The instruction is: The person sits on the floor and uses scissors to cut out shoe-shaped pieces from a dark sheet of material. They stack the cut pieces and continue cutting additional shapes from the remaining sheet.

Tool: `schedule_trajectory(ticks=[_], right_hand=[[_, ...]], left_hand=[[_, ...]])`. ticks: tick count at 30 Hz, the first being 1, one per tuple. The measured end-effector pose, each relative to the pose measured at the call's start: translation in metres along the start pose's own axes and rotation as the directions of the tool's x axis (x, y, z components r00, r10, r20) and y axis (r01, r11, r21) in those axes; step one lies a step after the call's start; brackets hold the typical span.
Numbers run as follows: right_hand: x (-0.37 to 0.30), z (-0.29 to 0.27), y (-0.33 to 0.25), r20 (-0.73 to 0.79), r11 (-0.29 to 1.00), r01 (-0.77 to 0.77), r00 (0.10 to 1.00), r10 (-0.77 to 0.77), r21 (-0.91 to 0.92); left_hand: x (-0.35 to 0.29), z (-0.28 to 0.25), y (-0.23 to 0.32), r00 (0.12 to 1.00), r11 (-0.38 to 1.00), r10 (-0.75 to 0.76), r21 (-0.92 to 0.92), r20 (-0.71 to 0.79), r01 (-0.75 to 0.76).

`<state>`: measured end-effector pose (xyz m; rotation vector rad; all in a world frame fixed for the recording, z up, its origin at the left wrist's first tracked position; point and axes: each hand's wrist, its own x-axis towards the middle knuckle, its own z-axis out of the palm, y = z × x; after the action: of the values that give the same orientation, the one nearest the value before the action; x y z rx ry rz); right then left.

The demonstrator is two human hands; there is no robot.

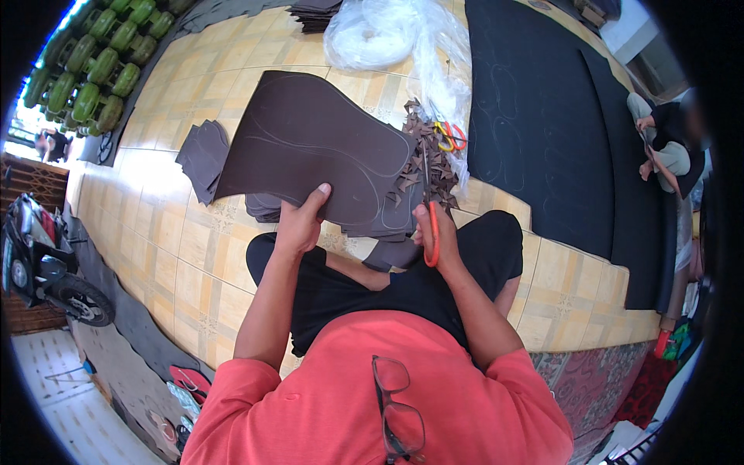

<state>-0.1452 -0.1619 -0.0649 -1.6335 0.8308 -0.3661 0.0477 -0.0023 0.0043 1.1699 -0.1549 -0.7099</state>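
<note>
My left hand (301,225) pinches the near edge of a dark brown foam-like sheet (310,128), its thumb on top. Pale curved sole-shaped outlines are drawn on the sheet, which is held up over my crossed legs. In my right hand (438,231) is a pair of scissors (433,221) with orange handles, blades pointing away from me beside the sheet's right edge. I cannot tell whether the blades touch it. Small pointed offcuts (442,174) lie heaped just beyond that hand. Cut brown pieces (203,159) are stacked left of the sheet, with more partly hidden beneath it.
Yellow-and-red-handled scissors (449,137) rest by the offcuts. Clear plastic (380,35) is bunched at the far side. A large black sheet (535,139) with outlines covers the tiles at right, where another person (670,151) sits. A motorbike (50,260) and green gas cylinders (97,66) stand left.
</note>
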Motion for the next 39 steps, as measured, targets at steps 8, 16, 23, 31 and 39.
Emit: schedule_trajectory(ticks=[8, 16, 23, 31, 39], right_hand=[[0.002, 0.009, -0.041, -0.021, 0.965, 0.25, 0.967, -0.253, -0.075], [0.001, 0.004, -0.049, 0.017, 0.952, 0.297, 0.955, -0.297, -0.069], [-0.007, -0.015, -0.04, 0.201, 0.968, 0.224, 0.959, -0.198, -0.114], [-0.02, -0.008, -0.027, 0.225, 0.971, 0.2, 0.96, -0.167, -0.133], [-0.023, -0.003, -0.029, 0.229, 0.977, 0.208, 0.954, -0.192, -0.045]], left_hand=[[-0.015, -0.004, 0.002, 0.999, 0.999, 0.031, -0.039, 0.032, -0.03], [-0.014, -0.014, 0.003, 0.998, 0.999, 0.028, -0.026, 0.047, -0.027], [0.005, -0.024, 0.025, 0.996, 0.997, 0.08, -0.003, 0.031, -0.08], [0.019, -0.038, 0.035, 0.997, 0.996, 0.038, 0.074, 0.062, -0.043], [0.011, -0.037, 0.029, 0.999, 0.992, -0.01, 0.124, 0.041, 0.005]])
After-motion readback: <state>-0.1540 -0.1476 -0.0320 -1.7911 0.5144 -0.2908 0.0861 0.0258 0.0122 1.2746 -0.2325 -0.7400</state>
